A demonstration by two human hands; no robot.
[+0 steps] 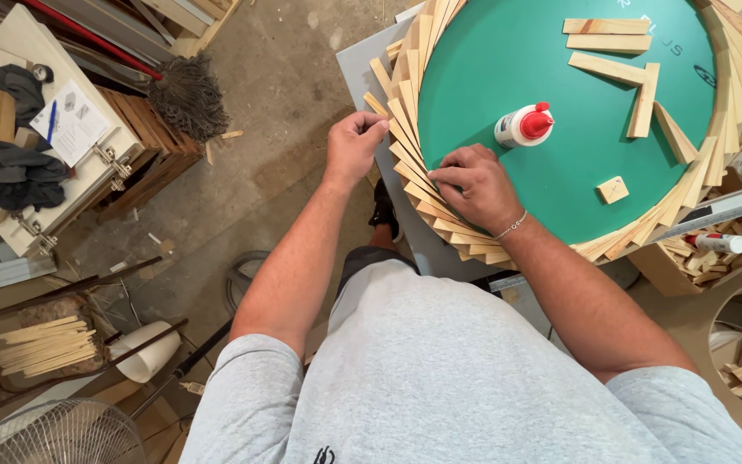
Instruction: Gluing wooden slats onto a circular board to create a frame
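I see left hand [354, 142] pinching thin slat at wooden ring [410, 163] edge; right hand [474, 185] pressing ring flat. Slat light, stiff, probably snappable; grip ends.

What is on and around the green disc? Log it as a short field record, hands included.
Surface: round green disc
Rim: overlapping wooden slats fanned around the edge
Left hand: pinching a slat at the outer rim
Right hand: pressing on the slats at the inner edge
On disc: glue bottle with red cap lying on its side, loose wood pieces
Floor: broom
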